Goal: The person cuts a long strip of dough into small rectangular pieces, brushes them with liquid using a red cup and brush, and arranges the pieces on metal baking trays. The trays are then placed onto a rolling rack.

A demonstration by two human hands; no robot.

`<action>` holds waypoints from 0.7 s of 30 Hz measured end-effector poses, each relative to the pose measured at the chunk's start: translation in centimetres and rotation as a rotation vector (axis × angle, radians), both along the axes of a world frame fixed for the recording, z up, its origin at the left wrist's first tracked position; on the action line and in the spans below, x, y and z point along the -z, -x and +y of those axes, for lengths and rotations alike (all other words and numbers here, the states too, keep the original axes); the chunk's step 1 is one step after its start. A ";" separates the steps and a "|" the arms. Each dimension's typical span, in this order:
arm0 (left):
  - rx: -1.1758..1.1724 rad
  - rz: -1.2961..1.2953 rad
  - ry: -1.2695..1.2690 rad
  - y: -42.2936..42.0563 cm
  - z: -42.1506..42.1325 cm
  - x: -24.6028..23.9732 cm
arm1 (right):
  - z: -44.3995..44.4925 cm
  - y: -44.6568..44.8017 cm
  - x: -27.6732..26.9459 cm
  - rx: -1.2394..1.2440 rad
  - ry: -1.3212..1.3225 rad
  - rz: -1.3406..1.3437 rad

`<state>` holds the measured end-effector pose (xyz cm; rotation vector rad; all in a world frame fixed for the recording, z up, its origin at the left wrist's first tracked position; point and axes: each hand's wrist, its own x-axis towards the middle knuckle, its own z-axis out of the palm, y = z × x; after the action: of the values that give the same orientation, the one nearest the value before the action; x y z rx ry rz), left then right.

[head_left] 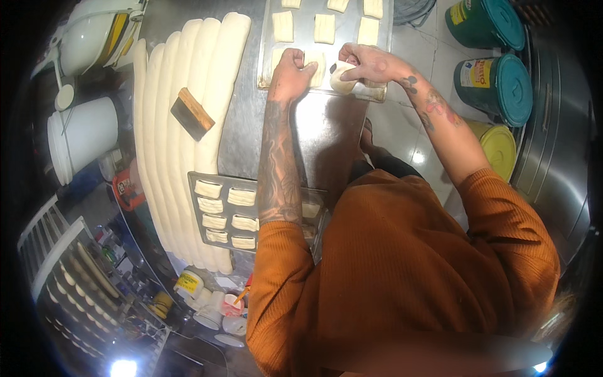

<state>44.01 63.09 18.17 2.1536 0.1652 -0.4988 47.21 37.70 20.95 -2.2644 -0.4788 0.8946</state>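
Note:
My left hand (295,74) rests over the near edge of a metal baking tray (301,47), thumb and fingers at the left edge of a pale dough piece (314,68); whether it grips the dough I cannot tell. My right hand (362,65) holds another dough piece (344,80), bent into a curve with a dark spot on it, over the tray's near right part. Rows of flat, folded dough rectangles (324,29) lie farther up the tray. Another piece is partly covered beneath my right wrist.
Long dough rolls (188,70) lie side by side on the metal table, a wooden-handled dough scraper (193,114) on top. A second tray (221,181) with dough pieces sits under my left forearm. Lidded green buckets (494,89) and a yellow one (499,148) stand on the floor at right.

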 end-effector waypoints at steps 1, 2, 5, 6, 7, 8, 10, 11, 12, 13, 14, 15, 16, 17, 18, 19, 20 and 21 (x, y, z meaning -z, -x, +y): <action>0.023 -0.029 -0.027 -0.5 0.0 0.1 | 0.1 0.1 0.3 -0.004 0.031 -0.033; 0.024 0.024 0.034 -0.9 -0.2 0.1 | 0.3 0.1 0.7 -0.013 0.043 -0.070; 0.042 -0.012 -0.082 -1.5 -1.6 0.2 | 0.8 0.6 2.1 0.004 0.040 -0.281; 0.031 -0.111 -0.190 -1.1 -2.3 0.0 | 0.9 0.8 2.4 -0.010 0.055 -0.374; 0.012 -0.185 -0.306 -0.5 -3.1 -0.2 | 1.0 1.1 2.5 -0.007 0.078 -0.478; -0.006 -0.253 -0.421 0.4 -3.7 -0.6 | 0.9 1.5 2.5 -0.022 0.149 -0.525; -0.131 -0.393 -0.343 3.3 -4.6 -1.4 | 0.7 2.6 2.1 0.111 0.027 -0.674; -0.209 -0.477 -0.305 5.4 -4.9 -1.6 | 0.5 3.5 1.8 0.146 -0.047 -0.747; -0.253 -0.504 -0.242 8.1 -4.9 -1.8 | 0.2 4.6 1.3 0.193 -0.055 -0.615; -0.262 -0.344 -0.078 11.4 -4.7 -1.9 | -0.3 6.0 0.7 0.223 -0.101 -0.516; -0.292 -0.232 0.083 14.8 -4.4 -1.9 | -0.4 7.5 0.2 0.253 -0.158 -0.433; -0.335 -0.127 0.240 18.4 -4.0 -1.9 | -0.6 9.4 -0.3 0.236 -0.192 -0.353; -0.392 -0.146 0.203 22.3 -3.6 -1.8 | -0.7 11.7 -0.8 0.227 -0.199 -0.259; -0.449 -0.169 0.161 26.3 -3.4 -1.8 | -0.7 13.6 -1.1 0.128 -0.182 -0.153; -0.499 -0.182 0.118 30.3 -3.2 -1.9 | -0.6 15.5 -1.3 0.027 -0.132 -0.046; -0.558 -0.199 0.014 34.0 -2.9 -2.1 | -0.2 17.4 -1.4 -0.063 -0.145 0.027; -0.610 -0.215 -0.088 37.3 -2.3 -2.5 | 0.3 19.0 -1.4 -0.150 -0.159 0.080; -0.648 -0.226 -0.186 40.4 -1.8 -3.0 | 1.0 20.7 -1.4 -0.219 -0.152 0.135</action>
<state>3.59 61.25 21.15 2.1575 0.7740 0.1392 26.54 38.66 22.35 -2.0264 -0.7181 1.0743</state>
